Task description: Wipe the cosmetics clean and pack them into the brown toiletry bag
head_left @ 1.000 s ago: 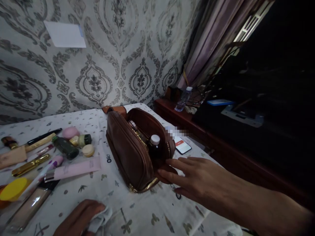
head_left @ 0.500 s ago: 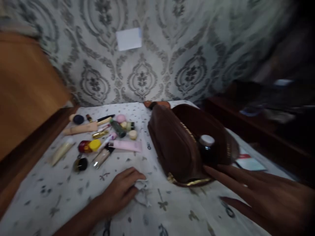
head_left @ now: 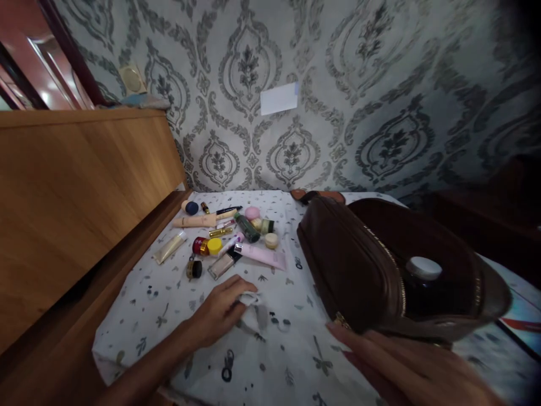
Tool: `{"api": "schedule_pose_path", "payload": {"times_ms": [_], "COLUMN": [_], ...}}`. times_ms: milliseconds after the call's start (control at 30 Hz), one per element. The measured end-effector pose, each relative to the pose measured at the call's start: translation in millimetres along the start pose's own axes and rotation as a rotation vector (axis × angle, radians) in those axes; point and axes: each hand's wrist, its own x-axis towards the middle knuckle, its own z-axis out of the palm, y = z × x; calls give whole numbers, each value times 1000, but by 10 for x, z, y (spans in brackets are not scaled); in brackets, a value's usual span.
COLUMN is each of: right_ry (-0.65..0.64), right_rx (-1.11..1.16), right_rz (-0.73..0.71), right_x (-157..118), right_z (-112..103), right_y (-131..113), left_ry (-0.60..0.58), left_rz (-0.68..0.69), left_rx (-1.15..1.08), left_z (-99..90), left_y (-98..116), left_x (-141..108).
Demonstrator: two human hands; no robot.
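My left hand [head_left: 226, 307] is closed on a crumpled white tissue [head_left: 252, 316], above the patterned white cloth. To the right stands a dark brown leather bag [head_left: 346, 259], its gold-zipped top gaping. A bottle with a white cap [head_left: 425, 268] shows inside it. My right hand [head_left: 406, 361], somewhat blurred, has its fingers stretched out along the bag's near side. Its fingertips are close to the gold zipper end [head_left: 341, 321]; whether they touch it I cannot tell. Beyond my left hand lie a pink tube [head_left: 260, 255], a foundation bottle [head_left: 224, 264] and a small dark-lidded jar [head_left: 194, 269].
Several more cosmetics are spread at the left, among them a yellow-lidded jar [head_left: 214, 246], a green bottle [head_left: 246, 227] and a beige tube [head_left: 169, 248]. A wooden panel [head_left: 93, 163] borders the left side. The patterned wall [head_left: 291, 152] rises behind. A brown strap [head_left: 321, 196] lies behind the bag.
The view has turned left and come nearer the bag. My right hand has moved from the bag's opening to its near left corner. My left hand keeps hold of the tissue.
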Motion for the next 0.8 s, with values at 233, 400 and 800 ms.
{"api": "schedule_pose_path", "payload": {"times_ms": [233, 400, 800], "right_ry": [-296, -429, -294], "right_rx": [334, 528, 986], "right_rz": [57, 340, 513], "right_x": [716, 912, 781], "right_z": [356, 758, 1068], "right_y": [-522, -683, -627], "left_ry": [133, 250, 424], "left_rz": [-94, -108, -185], "left_rx": [132, 237, 343], "left_z": [-316, -491, -618], "left_y": [-135, -222, -503], "left_x": [-264, -314, -269]}}
